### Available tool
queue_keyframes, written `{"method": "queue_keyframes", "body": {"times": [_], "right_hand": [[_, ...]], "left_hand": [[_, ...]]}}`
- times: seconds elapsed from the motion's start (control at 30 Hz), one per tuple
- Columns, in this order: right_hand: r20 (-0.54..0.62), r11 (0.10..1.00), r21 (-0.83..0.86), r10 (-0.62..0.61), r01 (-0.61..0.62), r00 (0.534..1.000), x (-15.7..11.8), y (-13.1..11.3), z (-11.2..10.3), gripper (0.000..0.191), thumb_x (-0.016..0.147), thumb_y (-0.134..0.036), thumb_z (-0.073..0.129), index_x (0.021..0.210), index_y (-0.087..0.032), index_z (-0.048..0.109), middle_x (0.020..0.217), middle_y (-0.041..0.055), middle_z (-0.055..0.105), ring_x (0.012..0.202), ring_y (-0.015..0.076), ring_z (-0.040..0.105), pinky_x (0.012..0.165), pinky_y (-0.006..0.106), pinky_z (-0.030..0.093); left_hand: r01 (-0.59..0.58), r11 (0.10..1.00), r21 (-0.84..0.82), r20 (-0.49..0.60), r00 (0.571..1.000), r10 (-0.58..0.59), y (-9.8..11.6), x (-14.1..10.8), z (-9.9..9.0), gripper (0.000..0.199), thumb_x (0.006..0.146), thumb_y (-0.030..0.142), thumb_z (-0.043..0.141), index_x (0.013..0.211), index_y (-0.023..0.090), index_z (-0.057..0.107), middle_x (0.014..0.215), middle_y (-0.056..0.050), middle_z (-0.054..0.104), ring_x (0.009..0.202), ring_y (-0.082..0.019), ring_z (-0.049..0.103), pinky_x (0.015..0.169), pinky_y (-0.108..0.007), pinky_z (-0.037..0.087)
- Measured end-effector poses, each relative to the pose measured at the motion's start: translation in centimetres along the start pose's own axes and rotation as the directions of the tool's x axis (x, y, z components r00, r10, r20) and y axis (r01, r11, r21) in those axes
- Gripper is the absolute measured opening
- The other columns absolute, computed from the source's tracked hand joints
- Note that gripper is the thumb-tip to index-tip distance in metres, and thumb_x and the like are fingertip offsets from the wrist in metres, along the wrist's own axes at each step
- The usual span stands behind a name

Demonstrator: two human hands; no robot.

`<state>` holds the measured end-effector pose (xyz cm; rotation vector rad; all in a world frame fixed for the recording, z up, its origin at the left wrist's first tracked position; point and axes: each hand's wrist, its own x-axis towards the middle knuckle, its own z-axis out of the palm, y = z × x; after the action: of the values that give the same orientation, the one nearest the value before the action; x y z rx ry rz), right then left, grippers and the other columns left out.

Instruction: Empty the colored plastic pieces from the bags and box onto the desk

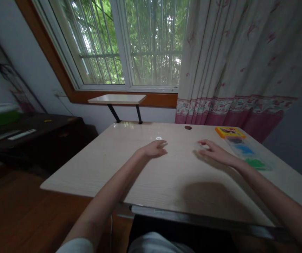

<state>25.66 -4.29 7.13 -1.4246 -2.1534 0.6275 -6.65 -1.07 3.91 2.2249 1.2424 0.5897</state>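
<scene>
My left hand (155,149) is over the middle of the pale wood-grain table (109,168), its thumb and fingers apart with nothing visible between them. Just behind its fingers is a small bright whitish spot (158,138); whether it is an object or a reflection I cannot tell. To the right, my right hand (215,153) is curled low over the tabletop. A tiny red thing (201,143) shows at its fingertips, too small and blurred to name. Beyond that hand lies a clear compartment tray (236,149) with dark, blue and green contents.
A yellow-orange box (230,132) lies at the back right, touching or close to the tray. A small raised shelf (118,99) on black legs stands at the back left. A round brown disc (188,128) is near the back edge, below the curtain (219,70).
</scene>
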Motion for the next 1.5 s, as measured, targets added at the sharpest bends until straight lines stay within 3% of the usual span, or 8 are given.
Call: {"method": "queue_keyframes", "body": {"times": [0.17,0.3,0.43,0.53,0.63,0.8,1.0,1.5], "right_hand": [[0.024,0.903,0.430,-0.019,0.007,1.000,9.8,-7.1,8.5,0.049,0.075,-0.047,0.055,0.115,-0.021,0.047,0.117,0.0115,0.050,0.084,0.0158,0.060,0.064,0.025,0.049],[0.130,0.805,0.592,-0.044,-0.042,0.991,15.0,-11.3,14.9,0.050,0.076,-0.049,0.056,0.116,-0.021,0.046,0.106,0.0086,0.058,0.074,0.0130,0.061,0.055,0.020,0.047],[0.063,0.785,0.619,-0.090,0.031,0.994,17.5,-13.4,19.4,0.042,0.086,-0.047,0.040,0.119,-0.022,0.048,0.112,0.0059,0.059,0.083,0.0124,0.061,0.063,0.021,0.049],[-0.094,0.820,0.542,-0.160,0.185,0.983,17.7,-13.3,21.4,0.033,0.091,-0.034,0.034,0.113,-0.019,0.054,0.113,0.0049,0.061,0.098,0.0117,0.058,0.081,0.024,0.046],[-0.148,0.848,0.456,-0.227,0.271,0.962,17.2,-12.6,22.2,0.029,0.087,-0.028,0.044,0.111,-0.018,0.057,0.113,0.0055,0.062,0.101,0.0120,0.058,0.089,0.025,0.043],[-0.138,0.885,0.363,-0.259,0.292,0.956,16.1,-12.1,21.7,0.030,0.083,-0.027,0.051,0.113,-0.021,0.057,0.106,0.0039,0.066,0.094,0.0143,0.062,0.084,0.026,0.047],[-0.105,0.946,0.160,-0.268,0.282,0.958,15.1,-12.9,20.6,0.023,0.084,-0.028,0.051,0.105,-0.027,0.060,0.101,0.0019,0.067,0.094,0.0195,0.062,0.079,0.029,0.047],[-0.183,0.986,0.037,-0.156,0.165,0.971,15.4,-12.2,21.1,0.020,0.076,-0.027,0.055,0.096,-0.021,0.056,0.085,0.0042,0.067,0.079,0.0187,0.062,0.065,0.024,0.044]], "left_hand": [[-0.027,0.950,-0.312,-0.191,0.981,-0.035,-1.7,-1.4,-2.0,0.074,0.058,0.028,0.072,0.126,0.020,0.042,0.127,-0.016,0.045,0.112,-0.028,0.048,0.091,-0.043,0.041],[-0.090,0.841,-0.533,-0.383,0.912,-0.145,-3.5,-2.3,-2.7,0.057,0.062,0.024,0.069,0.113,0.022,0.044,0.121,-0.012,0.048,0.100,-0.021,0.054,0.082,-0.040,0.048],[-0.142,0.731,-0.667,-0.540,0.768,-0.344,-5.6,-3.0,-3.7,0.046,0.060,0.021,0.069,0.098,0.022,0.045,0.104,-0.005,0.052,0.087,-0.016,0.054,0.071,-0.037,0.052],[-0.122,0.708,-0.696,-0.555,0.718,-0.421,-7.4,-3.3,-4.6,0.047,0.056,0.024,0.073,0.095,0.021,0.046,0.092,-0.001,0.053,0.077,-0.013,0.054,0.065,-0.034,0.052],[-0.055,0.726,-0.685,-0.518,0.738,-0.432,-9.0,-3.4,-5.0,0.049,0.053,0.027,0.075,0.094,0.019,0.049,0.082,0.000,0.052,0.068,-0.011,0.054,0.062,-0.031,0.050],[-0.061,0.708,-0.703,-0.450,0.809,-0.377,-9.9,-3.2,-4.7,0.052,0.056,0.028,0.075,0.101,0.019,0.050,0.087,-0.002,0.056,0.076,-0.012,0.058,0.071,-0.032,0.049],[-0.070,0.754,-0.654,-0.498,0.789,-0.359,-9.1,-3.1,-4.3,0.053,0.057,0.031,0.074,0.102,0.020,0.049,0.094,-0.004,0.056,0.079,-0.013,0.058,0.072,-0.032,0.050],[-0.105,0.854,-0.510,-0.505,0.840,-0.199,-8.1,-2.1,-3.1,0.062,0.058,0.029,0.072,0.114,0.019,0.046,0.113,-0.011,0.053,0.103,-0.021,0.052,0.088,-0.039,0.043]]}}
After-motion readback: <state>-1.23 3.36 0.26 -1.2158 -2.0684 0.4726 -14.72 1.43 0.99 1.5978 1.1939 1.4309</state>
